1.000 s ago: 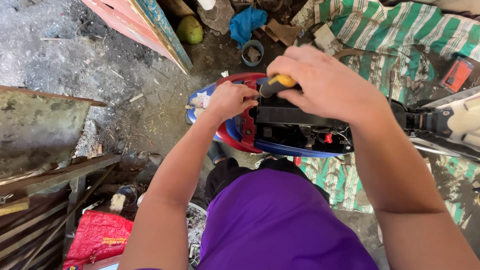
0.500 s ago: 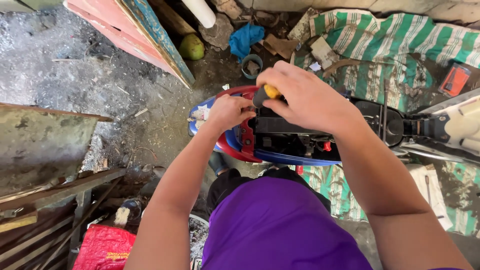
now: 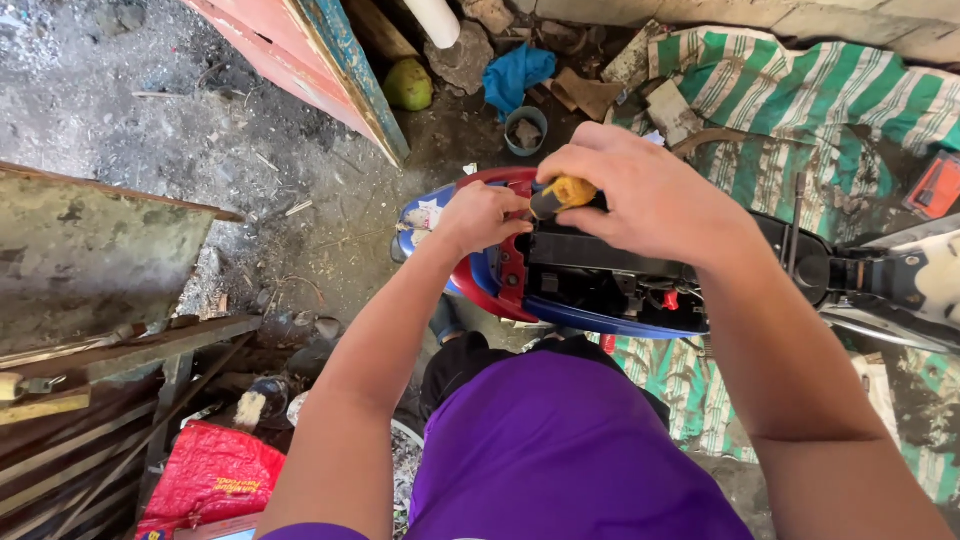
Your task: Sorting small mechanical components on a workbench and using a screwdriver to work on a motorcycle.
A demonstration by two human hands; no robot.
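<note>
One view only, head camera, looking down over a purple shirt [image 3: 560, 450] at both bare hands. Landmark for all places: the scooter rear body [image 3: 520, 270], red and blue shell with its black inner parts exposed.

Right hand [image 3: 650, 195]: above the open top of the scooter rear body, fingers clenched around a screwdriver [image 3: 562, 195] with a yellow and black handle. Shaft and tip are hidden under the hand, so what the tip bears on cannot be told.

Left hand [image 3: 480, 215]: at the red edge of the scooter rear body, just beside the screwdriver handle, fingers curled and pressing on the shell rim. Whether they pinch a small part cannot be told.

Surroundings: small round tin [image 3: 526, 130] and blue rag [image 3: 520, 75] beyond the scooter rear body; green fruit [image 3: 408, 85] further beyond, beside a leaning painted board [image 3: 320, 60]; green-striped cloth [image 3: 800, 90] spread under and to the right of it; red bag [image 3: 215, 480] near and to the left.

Hazards, as judged:
- Tip slipping out of its seat under hard pressure, since it is worked unseen; the steadying left hand lies close enough to be jabbed.
- Red wiring connector [image 3: 670, 300] inside the opening could be nicked by a skidding shaft.
- Any loosened fastener could drop into the black cavity or the littered ground.
</note>
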